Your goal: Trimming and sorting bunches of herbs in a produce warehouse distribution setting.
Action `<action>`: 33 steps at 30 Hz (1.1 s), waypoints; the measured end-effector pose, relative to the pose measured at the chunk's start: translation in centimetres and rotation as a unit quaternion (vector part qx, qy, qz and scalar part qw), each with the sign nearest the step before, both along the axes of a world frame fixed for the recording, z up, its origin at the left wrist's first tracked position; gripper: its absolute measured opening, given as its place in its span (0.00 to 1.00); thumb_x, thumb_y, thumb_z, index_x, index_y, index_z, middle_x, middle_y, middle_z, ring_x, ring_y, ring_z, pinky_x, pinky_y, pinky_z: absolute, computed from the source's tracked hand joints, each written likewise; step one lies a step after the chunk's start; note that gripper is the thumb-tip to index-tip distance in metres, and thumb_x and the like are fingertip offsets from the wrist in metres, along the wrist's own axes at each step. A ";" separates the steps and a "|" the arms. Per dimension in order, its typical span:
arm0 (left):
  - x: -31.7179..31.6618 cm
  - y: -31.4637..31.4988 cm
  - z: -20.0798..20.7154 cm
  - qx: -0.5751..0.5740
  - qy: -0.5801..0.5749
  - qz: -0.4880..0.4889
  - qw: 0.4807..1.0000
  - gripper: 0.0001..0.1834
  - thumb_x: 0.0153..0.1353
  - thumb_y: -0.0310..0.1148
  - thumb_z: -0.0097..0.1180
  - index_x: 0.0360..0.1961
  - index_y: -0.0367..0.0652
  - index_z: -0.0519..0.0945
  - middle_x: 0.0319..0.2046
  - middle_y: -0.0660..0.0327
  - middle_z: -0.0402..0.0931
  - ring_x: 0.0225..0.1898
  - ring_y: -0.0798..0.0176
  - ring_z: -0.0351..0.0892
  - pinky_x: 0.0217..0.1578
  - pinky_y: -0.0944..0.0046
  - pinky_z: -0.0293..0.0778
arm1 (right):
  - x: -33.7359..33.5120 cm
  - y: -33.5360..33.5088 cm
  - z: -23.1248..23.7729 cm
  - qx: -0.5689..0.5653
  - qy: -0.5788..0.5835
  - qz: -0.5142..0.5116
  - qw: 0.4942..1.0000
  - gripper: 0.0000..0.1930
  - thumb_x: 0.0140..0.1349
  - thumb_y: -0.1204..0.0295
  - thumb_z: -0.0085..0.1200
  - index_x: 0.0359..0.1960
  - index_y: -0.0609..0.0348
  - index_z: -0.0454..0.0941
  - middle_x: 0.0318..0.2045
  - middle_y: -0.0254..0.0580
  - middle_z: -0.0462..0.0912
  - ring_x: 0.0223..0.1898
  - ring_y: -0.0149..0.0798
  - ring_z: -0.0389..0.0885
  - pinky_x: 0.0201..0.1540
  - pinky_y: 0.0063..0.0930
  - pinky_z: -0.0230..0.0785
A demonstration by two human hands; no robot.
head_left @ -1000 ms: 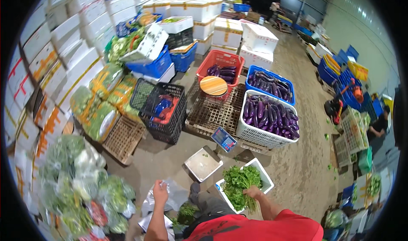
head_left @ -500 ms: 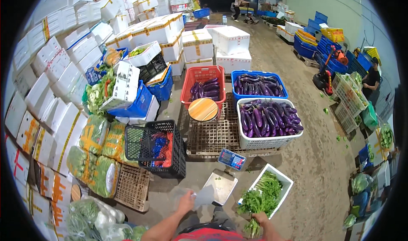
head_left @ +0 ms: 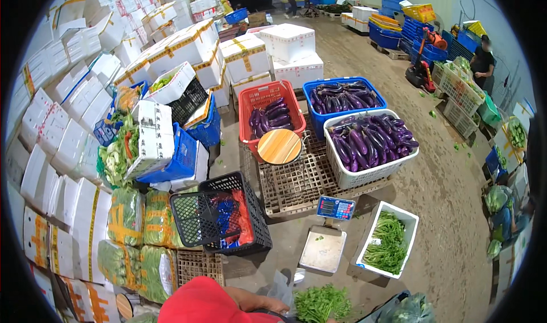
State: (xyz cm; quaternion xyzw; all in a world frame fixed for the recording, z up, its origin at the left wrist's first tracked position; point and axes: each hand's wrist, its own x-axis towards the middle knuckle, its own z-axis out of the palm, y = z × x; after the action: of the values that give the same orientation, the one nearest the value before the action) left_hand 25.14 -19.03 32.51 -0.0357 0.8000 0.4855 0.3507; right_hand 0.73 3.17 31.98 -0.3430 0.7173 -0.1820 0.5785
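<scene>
My left hand [head_left: 277,306] is at the lower edge, below the red sleeve. Its fingers are closed on a clear plastic bag [head_left: 282,289], partly hidden by the hand. Beside the bag, a loose bunch of leafy green herbs [head_left: 322,303] spreads its leaves low in the picture; its stems are out of sight. My right hand does not show. Ahead stands a platform scale [head_left: 323,248] with a few leaf bits on its pale plate and a blue keypad display [head_left: 336,208]. Right of it, a white foam box [head_left: 411,223] holds more long-stemmed greens [head_left: 387,240].
Eggplants fill a white crate [head_left: 364,178], a blue crate [head_left: 310,115] and part of a red crate [head_left: 245,109]. A round wooden board [head_left: 279,146] lies by the red crate. A black crate [head_left: 245,246] with net bags stands left, beside bagged greens [head_left: 126,215]. Another person [head_left: 484,61] is far right.
My view has turned and my body has leaned. The herb bunch has left the foam box for the lower edge near the bag. My right hand has gone out of view.
</scene>
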 end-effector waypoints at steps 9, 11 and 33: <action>6.4 -1.7 -2.5 0.006 -0.048 -0.154 0.987 0.28 0.53 0.41 0.62 0.54 0.42 0.78 0.44 0.41 0.82 0.48 0.36 0.81 0.45 0.40 0.75 | 14.1 4.0 5.3 -0.040 -0.042 -0.011 0.998 0.28 0.55 0.63 0.58 0.60 0.55 0.77 0.49 0.54 0.86 0.50 0.55 0.84 0.53 0.47 0.75; 5.4 -1.7 1.2 -0.039 -0.081 -0.149 0.985 0.26 0.52 0.42 0.63 0.53 0.43 0.80 0.42 0.39 0.82 0.46 0.34 0.81 0.46 0.40 0.75 | 15.8 5.2 0.9 -0.270 0.100 0.077 0.954 0.27 0.54 0.72 0.55 0.59 0.45 0.79 0.44 0.54 0.85 0.45 0.54 0.85 0.45 0.47 0.77; -12.1 8.0 2.7 0.007 0.043 -0.050 0.998 0.10 0.71 0.34 0.52 0.47 0.40 0.71 0.23 0.58 0.73 0.26 0.65 0.75 0.29 0.59 0.72 | 22.0 22.5 -6.1 -0.146 0.030 -0.488 0.860 0.10 0.55 0.65 0.59 0.22 0.55 0.87 0.24 0.38 0.87 0.30 0.39 0.85 0.39 0.34 0.75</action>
State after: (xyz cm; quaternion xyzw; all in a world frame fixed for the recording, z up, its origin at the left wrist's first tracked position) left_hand 13.08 -11.02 35.19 0.0274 0.8116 0.4744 0.3400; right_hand 22.77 25.65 25.89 -0.0348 0.7750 -0.5336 0.3369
